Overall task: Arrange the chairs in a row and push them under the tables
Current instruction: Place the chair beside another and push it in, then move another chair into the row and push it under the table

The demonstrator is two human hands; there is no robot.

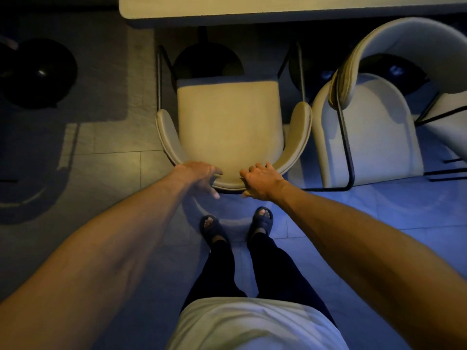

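Observation:
A beige padded chair with a curved backrest and black metal legs faces the light table at the top of the view. Its seat front lies just short of the table's edge. My left hand rests on the left part of the backrest's top rim, fingers curled over it. My right hand grips the same rim a little to the right. A second beige chair stands close on the right, turned at an angle, its backrest near the first chair's right arm.
A round black pedestal base sits on the floor at the far left. Another black table base shows under the table ahead of the seat. My feet in dark sandals stand on the tiled floor behind the chair.

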